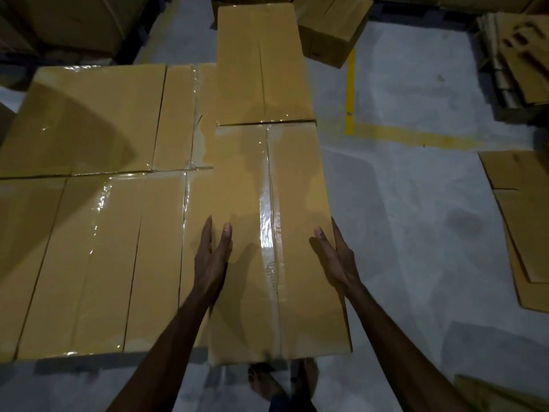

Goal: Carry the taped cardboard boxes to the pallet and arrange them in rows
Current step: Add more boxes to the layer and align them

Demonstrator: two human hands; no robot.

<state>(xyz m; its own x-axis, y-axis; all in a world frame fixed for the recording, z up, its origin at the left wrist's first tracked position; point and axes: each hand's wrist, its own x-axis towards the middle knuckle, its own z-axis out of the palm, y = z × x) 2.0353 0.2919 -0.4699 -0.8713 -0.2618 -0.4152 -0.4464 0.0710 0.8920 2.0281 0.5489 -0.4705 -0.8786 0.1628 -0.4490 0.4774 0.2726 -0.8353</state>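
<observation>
Settling the nearest taped box (246,307) on top of the lower boxes (89,248), right at the stack's right-hand edge, just ahead of bare feet (264,382); likely risking a tip or slide toward the floor (416,218) if shoved rightward, with nothing bracing that side. Pressing it flat-palmed between left hand (212,254) and right hand (335,254), fingers straight along the long sides, thumbs lying on the lid, none seen curling underneath. Butting its far end against the second box (261,63), seam looking tight; flattened cardboard (520,203) and a yellow floor line (350,90) lying well off right.
</observation>
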